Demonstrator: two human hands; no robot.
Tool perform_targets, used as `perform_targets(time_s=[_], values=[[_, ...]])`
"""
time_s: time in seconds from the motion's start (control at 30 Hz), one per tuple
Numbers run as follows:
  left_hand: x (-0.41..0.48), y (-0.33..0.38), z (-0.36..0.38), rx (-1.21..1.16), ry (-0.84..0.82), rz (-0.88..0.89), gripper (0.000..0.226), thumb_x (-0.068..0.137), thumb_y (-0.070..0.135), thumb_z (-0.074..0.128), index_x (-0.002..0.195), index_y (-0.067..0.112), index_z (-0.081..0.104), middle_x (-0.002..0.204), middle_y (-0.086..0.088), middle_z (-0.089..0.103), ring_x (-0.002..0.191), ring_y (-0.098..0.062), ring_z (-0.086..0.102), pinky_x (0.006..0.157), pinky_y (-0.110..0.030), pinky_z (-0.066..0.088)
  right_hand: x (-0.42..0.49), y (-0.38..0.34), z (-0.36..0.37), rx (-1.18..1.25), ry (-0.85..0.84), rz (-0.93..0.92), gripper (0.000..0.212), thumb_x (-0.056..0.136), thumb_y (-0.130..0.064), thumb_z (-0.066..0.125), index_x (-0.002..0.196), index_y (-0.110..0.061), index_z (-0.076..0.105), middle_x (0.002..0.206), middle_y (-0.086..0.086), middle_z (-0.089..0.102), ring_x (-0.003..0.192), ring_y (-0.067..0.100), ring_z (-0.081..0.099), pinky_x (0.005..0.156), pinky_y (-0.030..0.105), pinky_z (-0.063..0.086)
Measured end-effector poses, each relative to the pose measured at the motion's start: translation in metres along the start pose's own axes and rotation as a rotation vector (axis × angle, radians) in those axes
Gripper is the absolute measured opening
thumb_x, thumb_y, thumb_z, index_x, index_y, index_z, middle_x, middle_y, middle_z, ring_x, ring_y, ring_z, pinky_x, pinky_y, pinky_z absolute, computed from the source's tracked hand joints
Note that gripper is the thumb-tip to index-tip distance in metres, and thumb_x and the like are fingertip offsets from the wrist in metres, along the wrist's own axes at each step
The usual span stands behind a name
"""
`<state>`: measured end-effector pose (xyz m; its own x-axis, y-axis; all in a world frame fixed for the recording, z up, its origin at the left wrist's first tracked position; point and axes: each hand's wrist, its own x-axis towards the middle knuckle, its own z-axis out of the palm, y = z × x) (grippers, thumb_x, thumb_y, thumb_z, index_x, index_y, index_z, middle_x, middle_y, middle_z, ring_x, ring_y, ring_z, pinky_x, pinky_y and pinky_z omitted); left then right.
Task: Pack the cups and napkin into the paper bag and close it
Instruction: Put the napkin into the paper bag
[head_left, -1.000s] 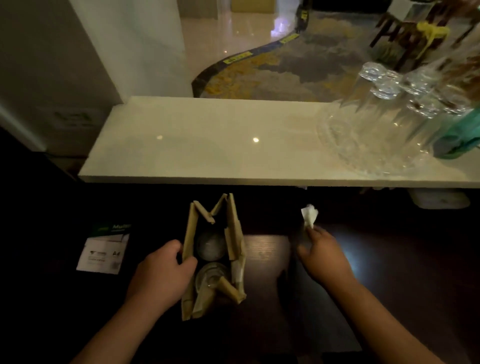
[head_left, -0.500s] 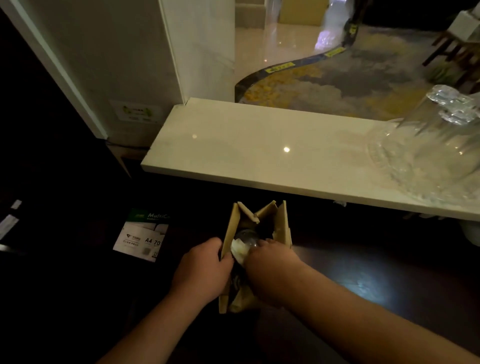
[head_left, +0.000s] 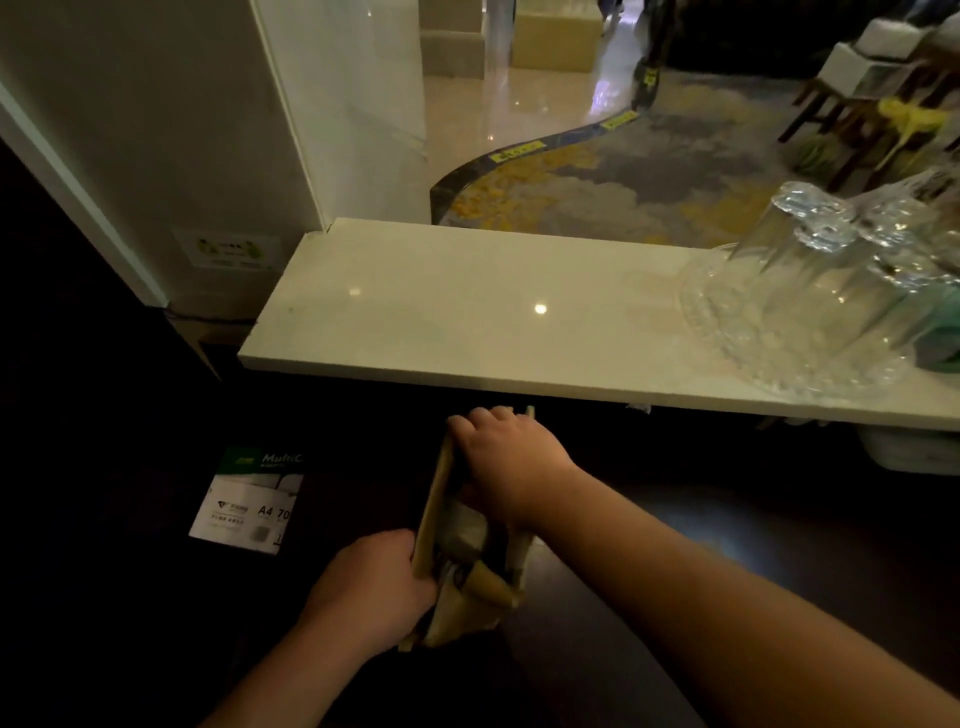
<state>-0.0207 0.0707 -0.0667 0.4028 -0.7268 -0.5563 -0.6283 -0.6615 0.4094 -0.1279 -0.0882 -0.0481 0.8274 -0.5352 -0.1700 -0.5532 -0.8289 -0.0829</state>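
Note:
A brown paper bag (head_left: 435, 499) stands on a dark wooden surface just below a pale stone counter. My left hand (head_left: 371, 587) grips the bag's near left rim. My right hand (head_left: 506, 460) lies over the far end of the bag's mouth, fingers curled on its top edge and pressing the sides together. Through the narrowed opening I make out part of a clear cup (head_left: 462, 530) inside. The napkin is out of sight.
The stone counter (head_left: 467, 312) runs across the view above the bag, with a glass tray of upturned clear glasses (head_left: 810, 291) at its right end. A pack of A4 paper (head_left: 249, 499) lies to the left of the bag. A white wall stands at the left.
My right hand carried the white napkin from the right into the bag, then moved up onto the bag's far rim. The bag's mouth is narrower now. My left hand stays on the left side.

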Motion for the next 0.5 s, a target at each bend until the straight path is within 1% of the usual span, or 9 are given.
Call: perform_targets(time_s=[0.07, 0.1, 0.17, 0.2, 0.27, 0.37, 0.4, 0.43, 0.5], values=[[0.004, 0.003, -0.003, 0.093, 0.075, 0.038, 0.015, 0.088, 0.039, 0.070, 0.081, 0.026, 0.069, 0.078, 0.006, 0.070, 0.069, -0.010, 0.065, 0.058, -0.031, 0.054, -0.001, 0.012, 0.002, 0.012, -0.021, 0.086, 0.029, 0.089, -0.028, 0.061, 0.116, -0.019, 0.060, 0.109, 0.006, 0.067, 0.103, 0.029, 0.060, 0.084, 0.043, 0.048], [0.006, 0.004, -0.006, 0.157, 0.131, 0.068, 0.016, 0.090, 0.037, 0.069, 0.079, 0.025, 0.066, 0.076, 0.005, 0.067, 0.067, -0.011, 0.063, 0.053, -0.031, 0.050, -0.005, 0.019, 0.002, 0.046, -0.017, 0.142, 0.019, 0.091, -0.023, 0.057, 0.109, -0.020, 0.063, 0.104, 0.005, 0.068, 0.099, 0.028, 0.062, 0.081, 0.042, 0.050], [0.016, 0.004, -0.015, 0.266, 0.259, 0.154, 0.018, 0.093, 0.032, 0.068, 0.077, 0.026, 0.062, 0.075, 0.007, 0.059, 0.067, -0.011, 0.059, 0.049, -0.028, 0.038, -0.017, 0.034, 0.000, 0.107, -0.042, 0.282, 0.014, 0.091, -0.017, 0.056, 0.100, -0.022, 0.066, 0.096, 0.003, 0.068, 0.088, 0.025, 0.065, 0.075, 0.040, 0.054], [0.022, 0.005, -0.020, 0.312, 0.333, 0.214, 0.017, 0.094, 0.032, 0.069, 0.078, 0.027, 0.063, 0.075, 0.009, 0.056, 0.067, -0.012, 0.058, 0.049, -0.027, 0.036, -0.023, 0.041, 0.000, 0.139, -0.060, 0.345, 0.011, 0.091, -0.017, 0.058, 0.096, -0.021, 0.067, 0.091, 0.001, 0.067, 0.083, 0.024, 0.065, 0.071, 0.038, 0.055], [0.036, 0.008, -0.029, 0.420, 0.444, 0.346, 0.011, 0.090, 0.030, 0.075, 0.082, 0.025, 0.069, 0.075, 0.007, 0.060, 0.068, -0.017, 0.061, 0.050, -0.029, 0.040, -0.035, 0.055, 0.000, 0.195, -0.147, 0.468, 0.006, 0.088, -0.019, 0.063, 0.091, -0.019, 0.068, 0.081, 0.000, 0.063, 0.074, 0.022, 0.063, 0.066, 0.037, 0.055], [0.055, 0.020, -0.035, 0.598, 0.487, 0.459, 0.014, 0.078, 0.024, 0.084, 0.080, 0.021, 0.071, 0.075, 0.000, 0.068, 0.067, -0.025, 0.066, 0.056, -0.035, 0.044, -0.048, 0.064, -0.004, 0.272, -0.404, 0.562, 0.005, 0.086, -0.017, 0.070, 0.086, -0.013, 0.069, 0.075, 0.005, 0.066, 0.070, 0.022, 0.070, 0.072, 0.039, 0.061], [0.060, 0.024, -0.034, 0.628, 0.490, 0.485, 0.015, 0.078, 0.023, 0.084, 0.083, 0.022, 0.070, 0.076, 0.000, 0.069, 0.069, -0.025, 0.066, 0.059, -0.037, 0.046, -0.053, 0.065, -0.004, 0.273, -0.442, 0.573, 0.006, 0.086, -0.018, 0.070, 0.083, -0.013, 0.068, 0.075, 0.005, 0.068, 0.068, 0.020, 0.071, 0.072, 0.039, 0.061], [0.063, 0.029, -0.034, 0.651, 0.493, 0.514, 0.015, 0.080, 0.022, 0.082, 0.088, 0.023, 0.069, 0.080, 0.000, 0.070, 0.073, -0.025, 0.067, 0.063, -0.038, 0.048, -0.057, 0.064, -0.006, 0.253, -0.443, 0.586, 0.008, 0.086, -0.020, 0.071, 0.081, -0.015, 0.067, 0.075, 0.003, 0.068, 0.068, 0.019, 0.070, 0.072, 0.038, 0.061], [0.069, 0.033, -0.029, 0.706, 0.481, 0.563, 0.020, 0.086, 0.021, 0.075, 0.105, 0.024, 0.066, 0.090, 0.000, 0.071, 0.083, -0.025, 0.068, 0.071, -0.039, 0.049, -0.063, 0.062, -0.009, 0.178, -0.343, 0.586, 0.012, 0.085, -0.028, 0.071, 0.087, -0.018, 0.065, 0.079, 0.000, 0.064, 0.071, 0.019, 0.064, 0.067, 0.036, 0.057]])
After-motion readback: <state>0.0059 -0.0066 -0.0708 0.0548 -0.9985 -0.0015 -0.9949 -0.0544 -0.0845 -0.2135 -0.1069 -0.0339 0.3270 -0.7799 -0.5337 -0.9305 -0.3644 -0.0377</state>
